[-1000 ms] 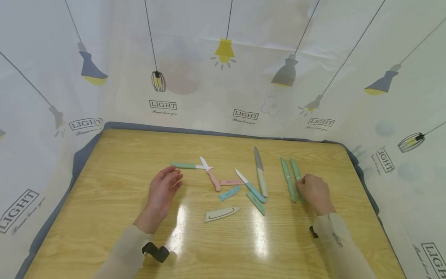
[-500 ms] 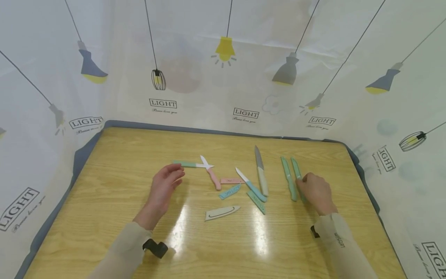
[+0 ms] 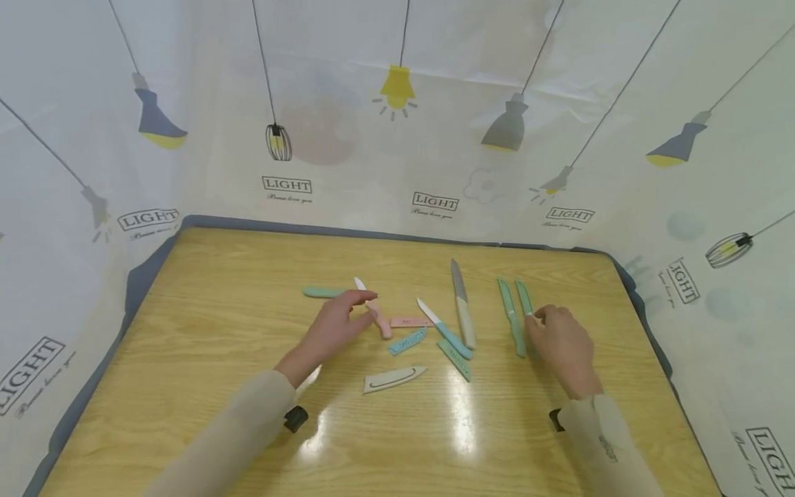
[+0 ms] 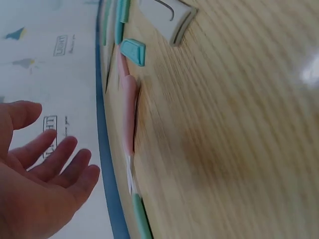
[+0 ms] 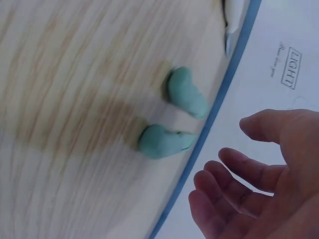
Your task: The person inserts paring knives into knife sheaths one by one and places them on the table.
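Pink-handled knife with a white blade (image 3: 383, 329): near the centre of the head frame, slanting, tip to the upper left, handle end to the lower right
Yellow wood-grained bench (image 3: 186, 386): under all the knives and sheaths
Left hand (image 3: 335, 326): spread, fingers relaxed and slightly bent, thumb apart; it overlaps the pink knife in the head view but is in the air in the left wrist view
Green-handled knife (image 3: 320, 293): left of centre, handle to the left; the hand hides its blade in the head view, while the left wrist view shows the white blades meeting
Right hand (image 3: 562, 345): right of the head frame, thumb and loosely bent fingers apart; whether a fingertip touches a knife, cannot tell
Rightmost slim green knife (image 3: 524, 297): just beside that hand, lower part hidden behind it in the head view
Second slim green knife (image 3: 517, 335): just left of the first, nearly parallel
Cream-handled knife with a grey blade (image 3: 466, 324): right of centre, tip toward the top
Blue-handled knife with a white blade (image 3: 456, 340): slanting, tip to the upper left, handle beside the cream one
Flat sheaths: pink (image 3: 410, 322), blue (image 3: 407, 342), green (image 3: 455, 360), off-white (image 3: 394, 379), around the centre and just below it
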`<state>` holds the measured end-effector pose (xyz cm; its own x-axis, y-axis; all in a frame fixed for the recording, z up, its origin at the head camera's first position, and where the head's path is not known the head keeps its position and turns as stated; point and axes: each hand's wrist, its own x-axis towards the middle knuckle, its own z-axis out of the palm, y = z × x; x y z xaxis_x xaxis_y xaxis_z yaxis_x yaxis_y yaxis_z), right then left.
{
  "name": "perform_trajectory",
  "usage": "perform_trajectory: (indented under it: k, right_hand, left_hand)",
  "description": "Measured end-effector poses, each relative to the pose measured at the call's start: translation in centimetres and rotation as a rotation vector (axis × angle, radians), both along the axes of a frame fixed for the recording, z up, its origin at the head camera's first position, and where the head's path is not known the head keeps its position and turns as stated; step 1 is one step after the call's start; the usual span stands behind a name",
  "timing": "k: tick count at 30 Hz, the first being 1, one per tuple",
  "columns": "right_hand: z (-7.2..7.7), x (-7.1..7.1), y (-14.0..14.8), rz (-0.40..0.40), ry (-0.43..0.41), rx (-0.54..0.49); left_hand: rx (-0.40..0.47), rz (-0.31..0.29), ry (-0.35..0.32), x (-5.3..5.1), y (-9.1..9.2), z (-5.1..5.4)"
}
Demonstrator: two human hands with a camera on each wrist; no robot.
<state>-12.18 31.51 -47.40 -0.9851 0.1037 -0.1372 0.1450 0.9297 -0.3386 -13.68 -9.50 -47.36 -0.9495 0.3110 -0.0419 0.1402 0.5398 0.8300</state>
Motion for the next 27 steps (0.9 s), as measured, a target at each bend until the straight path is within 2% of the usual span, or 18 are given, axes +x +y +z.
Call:
perform_trajectory:
  k: [5, 10, 14, 20, 27]
  right_hand:
    - [0.4, 0.6, -0.8, 0.009, 0.020, -0.010]
    - [0.5, 1.2, -1.6, 0.028, 0.063, -0.029]
    - [0.4, 1.5, -1.9, 0.051, 0.104, -0.029]
    - [0.4, 1.7, -2.1, 0.075, 0.147, -0.024]
    - [0.4, 1.9, -2.2, 0.079, 0.163, -0.056]
  left_hand:
    - [-0.163, -0.129, 0.024, -1.0, 2.3, -0.1]
    - [-0.339, -0.259, 0.102, -2.2, 4.1, -0.4]
    - [-0.455, -0.345, 0.165, -3.1, 5.3, -1.2]
    - [-0.573, -0.394, 0.243, -3.8, 6.9, -2.2]
    - [-0.726, -0.433, 0.365, -3.8, 8.0, -2.5]
